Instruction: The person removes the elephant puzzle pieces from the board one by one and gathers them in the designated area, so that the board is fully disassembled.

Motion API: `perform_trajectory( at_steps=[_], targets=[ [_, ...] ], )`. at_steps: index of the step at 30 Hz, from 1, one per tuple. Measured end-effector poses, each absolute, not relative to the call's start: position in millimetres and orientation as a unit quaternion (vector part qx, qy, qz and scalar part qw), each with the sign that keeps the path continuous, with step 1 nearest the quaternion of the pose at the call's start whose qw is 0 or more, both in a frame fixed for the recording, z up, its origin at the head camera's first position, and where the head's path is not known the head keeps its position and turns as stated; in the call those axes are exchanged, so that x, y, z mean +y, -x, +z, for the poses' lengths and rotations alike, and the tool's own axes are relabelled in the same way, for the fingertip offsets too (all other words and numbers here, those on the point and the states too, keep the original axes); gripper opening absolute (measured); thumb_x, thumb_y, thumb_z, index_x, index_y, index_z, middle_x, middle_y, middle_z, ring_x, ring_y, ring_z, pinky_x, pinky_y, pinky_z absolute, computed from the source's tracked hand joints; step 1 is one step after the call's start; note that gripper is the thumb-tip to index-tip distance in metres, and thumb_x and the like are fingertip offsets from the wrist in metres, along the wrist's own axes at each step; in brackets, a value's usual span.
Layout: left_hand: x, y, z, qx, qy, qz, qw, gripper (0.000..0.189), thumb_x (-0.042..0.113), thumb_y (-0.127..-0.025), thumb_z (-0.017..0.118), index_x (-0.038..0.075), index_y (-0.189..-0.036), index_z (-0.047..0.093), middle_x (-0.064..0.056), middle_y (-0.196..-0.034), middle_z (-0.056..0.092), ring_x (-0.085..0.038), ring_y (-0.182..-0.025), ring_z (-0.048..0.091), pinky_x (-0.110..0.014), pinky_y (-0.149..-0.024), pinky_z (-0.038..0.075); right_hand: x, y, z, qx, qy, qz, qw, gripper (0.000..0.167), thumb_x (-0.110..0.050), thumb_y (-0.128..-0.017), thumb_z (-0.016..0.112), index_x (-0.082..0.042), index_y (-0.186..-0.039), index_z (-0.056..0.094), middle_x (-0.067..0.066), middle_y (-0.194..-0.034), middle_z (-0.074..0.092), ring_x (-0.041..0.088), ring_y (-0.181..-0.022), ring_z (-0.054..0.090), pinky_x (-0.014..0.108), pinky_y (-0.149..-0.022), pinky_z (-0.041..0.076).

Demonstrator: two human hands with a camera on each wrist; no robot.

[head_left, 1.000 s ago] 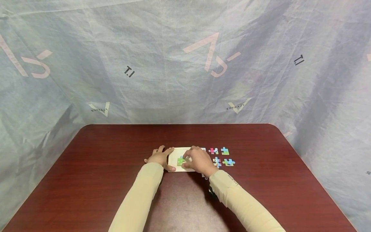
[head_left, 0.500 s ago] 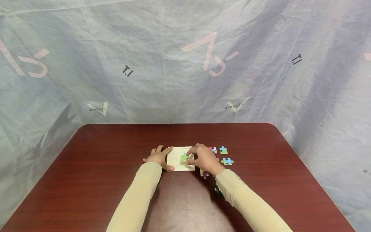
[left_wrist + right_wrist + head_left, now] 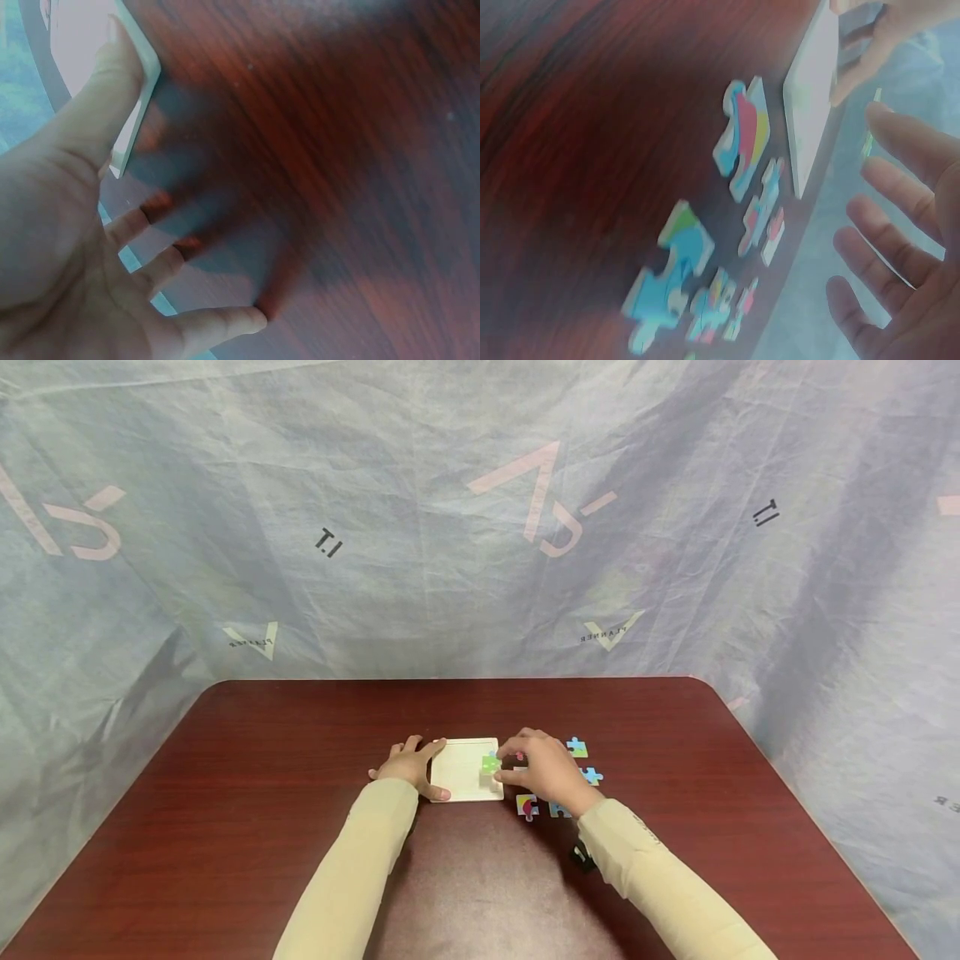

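A green puzzle piece (image 3: 491, 763) is pinched between the thumb and finger of my right hand (image 3: 549, 770), over the right side of a pale wooden tray (image 3: 456, 775). In the right wrist view this piece (image 3: 871, 126) shows nearly edge-on at the fingertips, raised above the tray. My left hand (image 3: 405, 767) spreads along the tray's left edge, its thumb on the near corner and index finger by the far corner. The left wrist view shows the thumb (image 3: 112, 71) lying straight over the tray's rim and the other fingers splayed.
Several colourful puzzle pieces lie right of the tray, among them a pink-and-yellow one (image 3: 527, 807), a blue-and-green one (image 3: 577, 747) and a blue one (image 3: 592, 776). My right hand hides some of them. The dark red table (image 3: 262, 727) ends at a hanging grey cloth (image 3: 420, 593).
My right hand has moved right and lifted the green piece from the middle of the tray to its right side. My left hand has stayed at the tray's left edge.
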State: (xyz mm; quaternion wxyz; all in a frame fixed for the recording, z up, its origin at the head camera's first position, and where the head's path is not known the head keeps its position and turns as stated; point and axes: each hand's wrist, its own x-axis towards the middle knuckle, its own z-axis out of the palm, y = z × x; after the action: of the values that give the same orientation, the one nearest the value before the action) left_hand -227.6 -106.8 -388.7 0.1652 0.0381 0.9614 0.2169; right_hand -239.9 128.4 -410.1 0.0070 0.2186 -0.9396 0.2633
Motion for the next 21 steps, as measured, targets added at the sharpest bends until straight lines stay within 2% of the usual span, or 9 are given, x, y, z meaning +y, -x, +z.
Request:
perform_trajectory(
  at_steps=[4, 8, 14, 21],
  targets=[
    [-106, 228, -388, 0.962, -0.041, 0.215, 0.165, 0.089, 0.025, -0.085, 0.086, 0.016, -0.158, 0.037, -0.023, -0.162, 0.024, -0.048, -0.148, 0.022, -0.081, -0.102, 0.026, 138, 239, -408, -0.942, -0.220, 0.255, 0.014, 0.025, -0.028, -0.087, 0.083, -0.016, -0.108, 0.077, 0.005, -0.112, 0.066, 0.029, -0.102, 0.064, 0.045, -0.082, 0.054],
    [-106, 226, -385, 0.961, -0.037, 0.214, 0.170, 0.091, 0.025, -0.084, 0.086, 0.017, -0.159, 0.035, -0.022, -0.163, 0.023, -0.047, -0.149, 0.022, -0.082, -0.103, 0.025, 148, 238, -406, -0.941, -0.222, 0.255, 0.032, 0.024, -0.029, -0.086, 0.084, -0.017, -0.107, 0.077, 0.004, -0.111, 0.067, 0.028, -0.102, 0.065, 0.050, -0.086, 0.052],
    [-107, 227, -386, 0.962, -0.039, 0.213, 0.169, 0.090, 0.025, -0.084, 0.086, 0.016, -0.159, 0.036, -0.023, -0.162, 0.024, -0.047, -0.148, 0.023, -0.082, -0.102, 0.026, 165, 235, -403, -0.940, -0.223, 0.255, 0.049, 0.026, -0.029, -0.085, 0.084, -0.018, -0.107, 0.077, 0.005, -0.109, 0.068, 0.029, -0.099, 0.065, 0.044, -0.079, 0.052],
    [-106, 230, -393, 0.960, -0.034, 0.218, 0.172, 0.089, 0.024, -0.086, 0.085, 0.017, -0.159, 0.036, -0.021, -0.163, 0.023, -0.046, -0.149, 0.022, -0.082, -0.103, 0.024, 184, 231, -402, -0.943, -0.218, 0.246, 0.054, 0.027, -0.026, -0.086, 0.084, -0.016, -0.110, 0.077, 0.003, -0.111, 0.067, 0.032, -0.104, 0.064, 0.048, -0.082, 0.053]
  ],
)
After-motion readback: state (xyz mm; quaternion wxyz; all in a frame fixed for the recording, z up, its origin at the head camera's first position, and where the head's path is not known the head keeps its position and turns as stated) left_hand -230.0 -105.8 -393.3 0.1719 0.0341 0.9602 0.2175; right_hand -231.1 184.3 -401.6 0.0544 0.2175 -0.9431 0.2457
